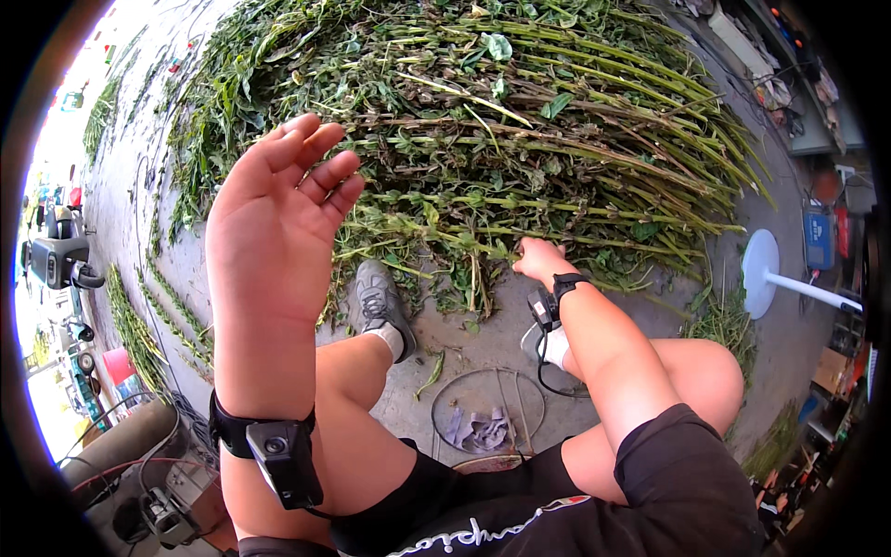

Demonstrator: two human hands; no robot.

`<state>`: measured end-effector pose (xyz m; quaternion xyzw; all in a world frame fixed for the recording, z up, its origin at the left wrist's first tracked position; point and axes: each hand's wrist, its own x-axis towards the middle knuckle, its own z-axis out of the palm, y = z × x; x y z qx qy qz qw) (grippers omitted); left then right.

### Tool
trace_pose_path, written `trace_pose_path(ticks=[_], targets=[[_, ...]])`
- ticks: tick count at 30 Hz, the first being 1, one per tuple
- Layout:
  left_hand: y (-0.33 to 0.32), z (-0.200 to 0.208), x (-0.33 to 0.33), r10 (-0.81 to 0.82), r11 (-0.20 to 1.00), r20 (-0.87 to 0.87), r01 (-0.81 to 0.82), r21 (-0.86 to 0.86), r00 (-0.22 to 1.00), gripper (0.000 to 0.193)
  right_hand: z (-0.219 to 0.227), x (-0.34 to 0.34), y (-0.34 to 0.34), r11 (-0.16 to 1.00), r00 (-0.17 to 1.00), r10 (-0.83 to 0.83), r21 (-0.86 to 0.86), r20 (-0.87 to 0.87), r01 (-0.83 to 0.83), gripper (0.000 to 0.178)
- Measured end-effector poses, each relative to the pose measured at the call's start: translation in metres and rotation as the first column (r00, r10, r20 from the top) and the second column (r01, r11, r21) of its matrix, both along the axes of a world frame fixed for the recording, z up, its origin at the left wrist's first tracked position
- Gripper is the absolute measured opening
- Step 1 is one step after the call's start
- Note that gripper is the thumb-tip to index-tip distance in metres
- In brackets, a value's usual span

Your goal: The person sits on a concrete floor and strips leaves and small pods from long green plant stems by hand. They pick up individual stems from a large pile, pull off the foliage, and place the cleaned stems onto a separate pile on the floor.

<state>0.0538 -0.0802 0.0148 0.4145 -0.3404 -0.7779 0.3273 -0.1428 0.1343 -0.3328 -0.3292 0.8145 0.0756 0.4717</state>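
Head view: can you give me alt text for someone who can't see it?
A seated person touches, with the right hand, the near edge of a wide heap of leafy green stalks on a grey floor. The left hand is raised, empty, half open, palm showing.

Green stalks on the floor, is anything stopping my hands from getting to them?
Nothing visible is in the way. Your right hand is right at the near edge of the green stalks. Your left hand is raised, with nothing visible between it and them.
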Motion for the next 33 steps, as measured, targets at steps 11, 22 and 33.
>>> trace_pose_path(ticks=[11,22,33], targets=[[0.003,0.004,0.006,0.049,0.998,-0.018,-0.05,-0.038,0.999,0.028,0.122,-0.057,-0.007,0.901,0.997,-0.063,-0.432,-0.048,0.036,0.024],[0.089,-0.005,-0.022,-0.702,0.709,0.212,0.697,0.112,0.68,0.021,0.357,-0.066,0.03,0.824,0.902,-0.016,-0.517,-0.431,-0.232,0.029],[0.074,-0.031,-0.028,-0.562,0.825,0.165,0.535,0.185,0.81,0.05,0.512,-0.069,0.044,0.693,0.663,0.013,-0.471,-0.748,-0.545,0.026]])
